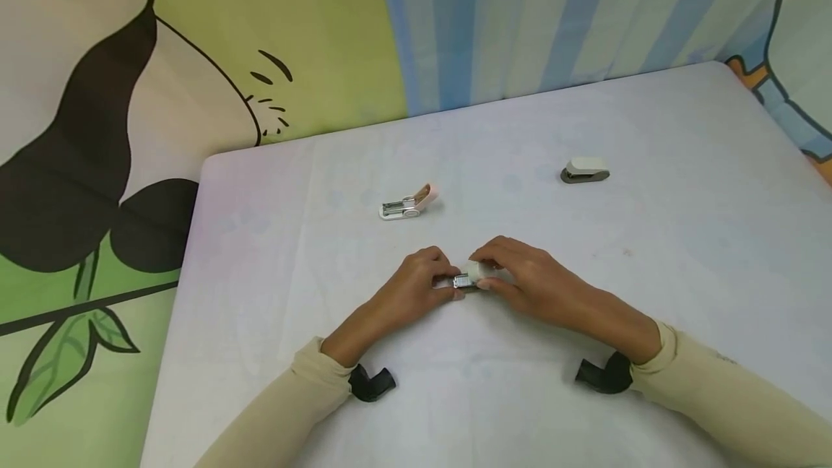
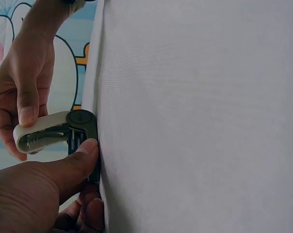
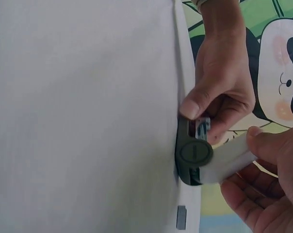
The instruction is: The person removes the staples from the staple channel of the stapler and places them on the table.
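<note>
Hands (image 1: 424, 280) (image 1: 531, 279) grip smooth, round-hinged stapler (image 3: 195, 153)

From above, my head view looks forward and down at the white cloth-covered table (image 1: 260, 273). Turned sideways and much nearer, my left-wrist view faces my bare right hand (image 2: 27, 77), upper left; my right-wrist view faces my bare left hand (image 3: 225, 73), upper right. All share the white-and-dark-grey plastic stapler (image 1: 478, 272).

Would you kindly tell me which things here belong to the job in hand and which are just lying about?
In the job:
held stapler, cover raised
left hand, pinching its base
right hand, holding its cover

Lying about, seemingly unused now:
pink-and-white stapler, opened out
grey-and-white stapler, cover down
small grey strip, possibly staples
</note>
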`<state>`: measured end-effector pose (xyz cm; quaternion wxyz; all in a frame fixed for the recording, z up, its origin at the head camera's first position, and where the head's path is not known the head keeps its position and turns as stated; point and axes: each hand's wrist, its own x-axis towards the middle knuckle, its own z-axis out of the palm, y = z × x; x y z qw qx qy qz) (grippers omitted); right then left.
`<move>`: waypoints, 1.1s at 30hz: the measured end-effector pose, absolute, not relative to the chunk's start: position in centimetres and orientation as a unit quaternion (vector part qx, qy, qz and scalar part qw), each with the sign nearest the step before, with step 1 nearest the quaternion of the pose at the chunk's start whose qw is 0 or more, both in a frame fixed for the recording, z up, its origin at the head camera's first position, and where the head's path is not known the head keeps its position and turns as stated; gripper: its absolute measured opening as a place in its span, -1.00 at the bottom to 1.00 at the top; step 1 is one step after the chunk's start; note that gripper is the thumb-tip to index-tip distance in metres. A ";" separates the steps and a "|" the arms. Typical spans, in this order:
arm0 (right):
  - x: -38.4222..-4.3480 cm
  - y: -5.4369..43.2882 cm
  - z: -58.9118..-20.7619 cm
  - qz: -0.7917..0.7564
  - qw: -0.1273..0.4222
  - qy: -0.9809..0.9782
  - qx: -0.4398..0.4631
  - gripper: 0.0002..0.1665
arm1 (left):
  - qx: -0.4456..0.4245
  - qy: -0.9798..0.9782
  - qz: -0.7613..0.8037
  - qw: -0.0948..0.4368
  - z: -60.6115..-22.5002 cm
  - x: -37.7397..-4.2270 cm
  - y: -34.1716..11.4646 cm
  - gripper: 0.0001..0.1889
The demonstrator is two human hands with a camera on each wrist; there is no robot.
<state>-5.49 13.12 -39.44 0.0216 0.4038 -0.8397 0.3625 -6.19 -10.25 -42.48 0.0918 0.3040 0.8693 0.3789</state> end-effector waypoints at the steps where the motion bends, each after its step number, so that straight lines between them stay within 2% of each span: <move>1: -5.5 13.3 -39.4 0.365 0.017 -0.839 0.402 -0.62 | 0.305 0.870 0.376 0.094 -42.4 -6.2 -10.2 -0.76; 6: -5.5 14.0 -39.2 0.387 -0.001 -0.832 0.398 -0.61 | 0.305 0.877 0.357 0.102 -41.9 -6.3 -10.1 -0.75; 14: -5.5 15.8 -39.4 0.398 0.026 -0.835 0.379 -0.54 | 0.294 0.882 0.355 0.094 -41.8 -6.2 -9.9 -0.73; 29: -5.6 18.1 -40.2 0.390 -0.020 -0.864 0.318 -0.57 | 0.277 0.887 0.355 0.107 -41.8 -5.9 -9.9 -0.71; 33: -5.7 18.4 -39.8 0.372 -0.009 -0.870 0.323 -0.50 | 0.281 0.886 0.355 0.096 -42.0 -5.9 -9.6 -0.71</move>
